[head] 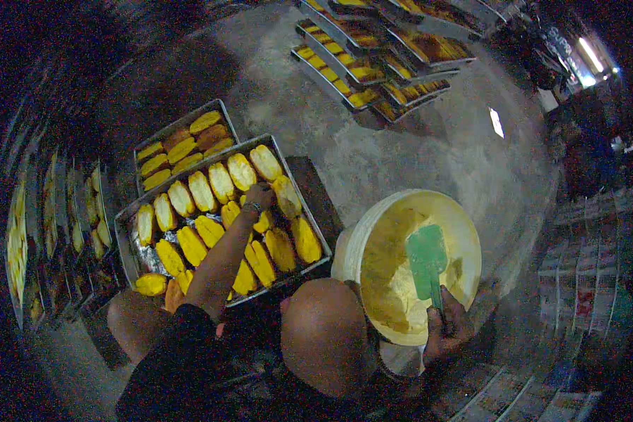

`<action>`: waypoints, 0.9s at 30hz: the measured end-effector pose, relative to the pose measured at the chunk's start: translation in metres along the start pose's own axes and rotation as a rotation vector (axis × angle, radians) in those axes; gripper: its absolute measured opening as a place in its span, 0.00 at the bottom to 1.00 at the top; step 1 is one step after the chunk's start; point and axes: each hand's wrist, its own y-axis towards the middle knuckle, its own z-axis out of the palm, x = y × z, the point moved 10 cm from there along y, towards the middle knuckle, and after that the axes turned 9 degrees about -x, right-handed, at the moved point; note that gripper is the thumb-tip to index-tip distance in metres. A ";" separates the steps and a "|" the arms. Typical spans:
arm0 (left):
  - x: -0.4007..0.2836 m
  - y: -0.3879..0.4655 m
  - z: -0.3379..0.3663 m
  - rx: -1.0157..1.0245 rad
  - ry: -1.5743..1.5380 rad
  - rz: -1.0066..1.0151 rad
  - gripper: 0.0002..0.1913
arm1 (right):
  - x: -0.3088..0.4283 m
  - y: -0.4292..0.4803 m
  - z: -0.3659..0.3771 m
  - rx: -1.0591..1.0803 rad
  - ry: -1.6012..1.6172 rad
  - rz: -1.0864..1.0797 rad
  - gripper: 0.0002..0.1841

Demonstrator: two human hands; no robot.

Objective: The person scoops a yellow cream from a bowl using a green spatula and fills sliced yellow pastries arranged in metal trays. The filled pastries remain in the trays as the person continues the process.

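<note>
A metal tray [301,196] of split, elongated yellow bread rolls [190,247] lies before me, tilted in view. The far row of rolls [221,182] shows a paler coating on the upturned faces. My left hand [259,197], with a band at the wrist, reaches over the tray's right part, among the rolls; its fingers are dark and I cannot tell whether they grip one. My right hand [448,322] holds a green spatula [426,253] by its handle. The spatula's blade is inside the mouth of a large pale bucket [348,253], over pale yellow cream [401,295].
Another tray [137,158] of browned rolls sits just beyond the first. Several overlapping filled trays [343,97] lie on the concrete floor [337,153] farther off. More trays [101,211] stand at the left. Crate-like stacks [580,274] are at the right. My knees [322,332] are close to the tray and bucket.
</note>
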 end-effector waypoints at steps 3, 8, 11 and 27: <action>-0.027 -0.011 -0.008 0.149 0.492 0.247 0.13 | -0.011 0.004 -0.002 0.024 -0.122 0.033 0.19; -0.033 -0.045 -0.027 0.359 0.628 0.203 0.23 | -0.005 0.004 0.002 0.028 -0.029 0.004 0.20; -0.032 -0.051 -0.040 0.474 1.051 0.375 0.25 | -0.007 -0.006 0.000 0.035 0.218 0.158 0.18; -0.244 -0.149 -0.238 0.257 -1.856 -0.227 0.25 | 0.095 -0.070 0.071 0.266 0.407 0.024 0.19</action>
